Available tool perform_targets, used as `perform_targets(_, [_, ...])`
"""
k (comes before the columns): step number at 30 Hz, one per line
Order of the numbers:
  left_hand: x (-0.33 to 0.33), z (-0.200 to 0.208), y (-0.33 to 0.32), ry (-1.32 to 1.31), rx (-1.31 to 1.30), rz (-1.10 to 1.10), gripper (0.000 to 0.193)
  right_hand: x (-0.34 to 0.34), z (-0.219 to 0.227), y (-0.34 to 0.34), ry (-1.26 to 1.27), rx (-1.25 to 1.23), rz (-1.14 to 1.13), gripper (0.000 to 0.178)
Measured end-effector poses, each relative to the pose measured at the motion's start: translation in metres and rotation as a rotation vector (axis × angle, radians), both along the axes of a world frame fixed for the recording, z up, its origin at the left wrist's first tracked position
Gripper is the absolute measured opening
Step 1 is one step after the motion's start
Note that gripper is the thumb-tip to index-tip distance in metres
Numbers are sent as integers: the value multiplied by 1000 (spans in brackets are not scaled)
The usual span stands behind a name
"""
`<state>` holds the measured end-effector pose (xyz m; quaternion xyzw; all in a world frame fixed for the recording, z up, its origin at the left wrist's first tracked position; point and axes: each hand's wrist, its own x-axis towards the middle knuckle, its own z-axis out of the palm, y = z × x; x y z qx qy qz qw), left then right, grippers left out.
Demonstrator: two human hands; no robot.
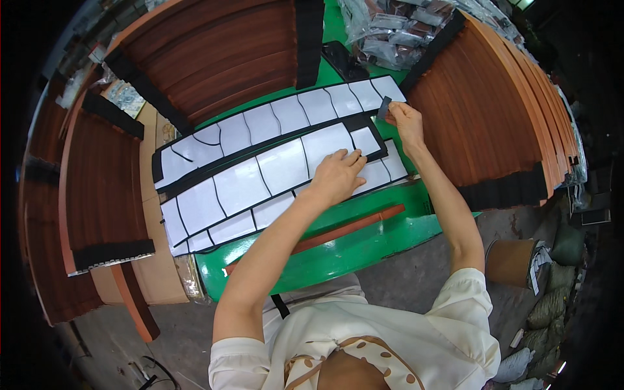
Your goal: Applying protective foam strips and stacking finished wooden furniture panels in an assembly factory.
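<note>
My left hand (338,177) lies with its fingers spread on a long white strip (283,166) crossed by thin black lines and backed by a black layer. Between the fingertips of my right hand (404,123) is a small dark flat piece (384,108), held up near the strips' right end. A similar white strip with black edging (263,123) lies behind, parallel to the first. Partly covered by the front strip is another white strip (273,211). What the small dark piece is made of is too small to tell.
Stacks of reddish-brown boards with black ends stand at the left (104,185), back (208,52) and right (481,117). A narrow brown bar (351,227) lies on the green table (312,263) near its front edge. Bagged parts (396,32) sit at the back, beside a black object (343,62).
</note>
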<state>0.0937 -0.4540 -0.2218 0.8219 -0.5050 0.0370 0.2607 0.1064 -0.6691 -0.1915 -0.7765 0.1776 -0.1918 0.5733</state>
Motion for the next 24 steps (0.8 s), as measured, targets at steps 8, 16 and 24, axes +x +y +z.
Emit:
perform_targets(8, [-39, 113, 76, 693, -573, 351, 21, -75, 81, 109, -613, -1002, 330, 8])
perform_targets(16, [-123, 111, 162, 531, -556, 502, 16, -129, 89, 193, -858, -1239, 575, 8])
perform_targets(24, [-176, 92, 216, 484, -533, 553, 24, -159, 63, 231, -485, -531, 951, 25])
